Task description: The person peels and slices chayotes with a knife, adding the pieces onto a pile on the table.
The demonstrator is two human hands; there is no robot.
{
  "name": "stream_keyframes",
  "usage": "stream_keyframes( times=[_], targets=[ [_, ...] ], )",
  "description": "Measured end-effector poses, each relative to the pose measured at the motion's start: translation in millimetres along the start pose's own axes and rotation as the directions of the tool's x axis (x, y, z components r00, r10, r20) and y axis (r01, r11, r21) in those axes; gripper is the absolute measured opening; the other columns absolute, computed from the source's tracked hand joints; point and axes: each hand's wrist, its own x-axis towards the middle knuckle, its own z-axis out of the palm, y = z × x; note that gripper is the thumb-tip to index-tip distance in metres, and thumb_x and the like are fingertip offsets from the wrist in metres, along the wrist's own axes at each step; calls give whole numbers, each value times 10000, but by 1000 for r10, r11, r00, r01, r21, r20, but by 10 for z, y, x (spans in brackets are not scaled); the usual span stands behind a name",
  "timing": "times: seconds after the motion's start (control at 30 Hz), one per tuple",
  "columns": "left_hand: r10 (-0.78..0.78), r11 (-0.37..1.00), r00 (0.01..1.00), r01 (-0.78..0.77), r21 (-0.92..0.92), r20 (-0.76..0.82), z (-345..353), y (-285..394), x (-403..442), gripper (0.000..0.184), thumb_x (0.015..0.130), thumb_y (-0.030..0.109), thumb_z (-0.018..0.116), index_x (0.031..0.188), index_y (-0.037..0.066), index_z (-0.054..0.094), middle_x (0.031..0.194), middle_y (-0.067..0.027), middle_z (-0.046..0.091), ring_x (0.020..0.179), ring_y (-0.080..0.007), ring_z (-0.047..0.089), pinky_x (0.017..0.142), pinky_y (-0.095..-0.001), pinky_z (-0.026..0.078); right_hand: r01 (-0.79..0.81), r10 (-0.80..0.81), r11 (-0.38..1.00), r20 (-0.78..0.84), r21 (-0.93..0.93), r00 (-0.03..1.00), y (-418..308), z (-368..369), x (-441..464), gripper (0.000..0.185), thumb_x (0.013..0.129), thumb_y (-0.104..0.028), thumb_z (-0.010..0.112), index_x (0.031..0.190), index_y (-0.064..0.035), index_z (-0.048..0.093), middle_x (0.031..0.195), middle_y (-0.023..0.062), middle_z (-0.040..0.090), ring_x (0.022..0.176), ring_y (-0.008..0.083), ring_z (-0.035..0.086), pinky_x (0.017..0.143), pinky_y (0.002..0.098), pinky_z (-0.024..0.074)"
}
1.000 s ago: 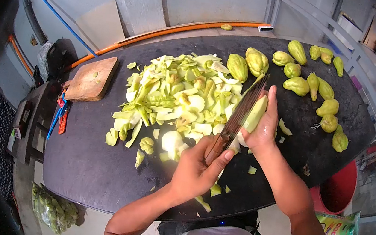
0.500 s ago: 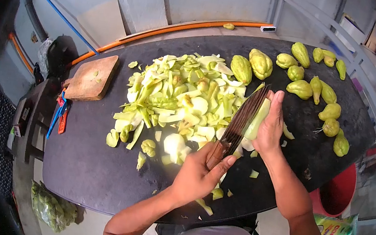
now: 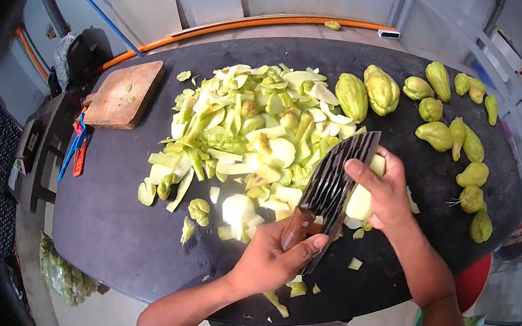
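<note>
Two bare hands, left hand (image 3: 279, 255) and right hand (image 3: 387, 189), work close to the near right side of a heap of chayote slices (image 3: 245, 129). The left hand is curled around the brown wooden handle (image 3: 298, 230) of a broad knife, whose dark metal blade (image 3: 335, 178), streaked with pale bands, slants up along the heap's right edge. The right hand is partly closed, cupping a smooth, pale peeled chayote (image 3: 361, 200) just right of the blade; its thumb reaches over the blade's face, though I cannot tell whether it presses there.

The heap itself is a loose tangle of flat, thin, moist-looking pieces, yellow-green to white. At its near edge lies a rounded, glossy pale piece (image 3: 237, 212), with a knobbly scrap (image 3: 199, 211) to the left of that. Just right of the heap's far side sit two plump, furrowed whole chayotes (image 3: 365, 92); farther right, smaller pear-shaped chayotes (image 3: 434, 136) spread out. Left of the heap, a worn wooden cutting board (image 3: 124, 96) rests on the matte black tabletop (image 3: 112, 223). Beyond the heap runs a smooth orange pipe (image 3: 225, 29).
</note>
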Motion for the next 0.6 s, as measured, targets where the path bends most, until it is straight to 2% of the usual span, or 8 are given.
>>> stream_keyframes(
  times=[0.1,0.23,0.37,0.4,0.5,0.6],
  targets=[
    [-10,1000,1000,10,-1,18,-4,1,-49,317,1012,284,680,1125,-9,640,745,58,539,626,-27,436,550,-221,367,-40,43,997,48,-60,998,-51,8,24,357,865,-155,836,1139,-7,661,1029,47,723,896,91,676,813,264,550],
    [28,999,999,-28,-19,17,14,-56,-45,312,1013,269,678,1140,-14,643,751,56,548,661,-22,444,575,-216,372,34,-24,994,-99,104,995,86,72,-24,384,849,-181,855,1129,-1,665,1012,35,722,869,84,669,801,256,541],
    [93,995,995,-93,35,-20,69,-110,-36,318,1012,241,677,1177,-28,634,815,30,604,746,-34,486,651,-228,424,19,-13,998,-98,59,995,38,99,-76,383,851,-185,853,1127,-10,653,1000,37,718,881,88,665,784,260,543],
    [92,995,996,-91,39,-19,85,-125,-23,315,1010,231,679,1179,-30,632,826,25,612,756,-38,490,662,-233,433,72,-56,991,-140,111,989,93,114,-70,386,856,-204,850,1129,-20,650,1006,34,715,888,98,673,786,265,549],
    [82,995,997,-81,56,-14,139,-190,25,290,1003,204,685,1164,-32,632,831,23,614,757,-47,487,667,-246,438,86,-30,944,-176,318,984,168,208,-119,390,860,-216,847,1141,-31,649,1028,39,712,882,112,685,782,273,556],
    [107,992,994,-105,63,-30,226,-121,13,233,992,175,693,1099,-27,645,779,39,573,717,-44,455,622,-243,402,43,-11,976,-147,215,989,67,166,-118,386,872,-236,834,1148,-39,650,1020,35,701,880,118,689,782,283,558]
  ],
)
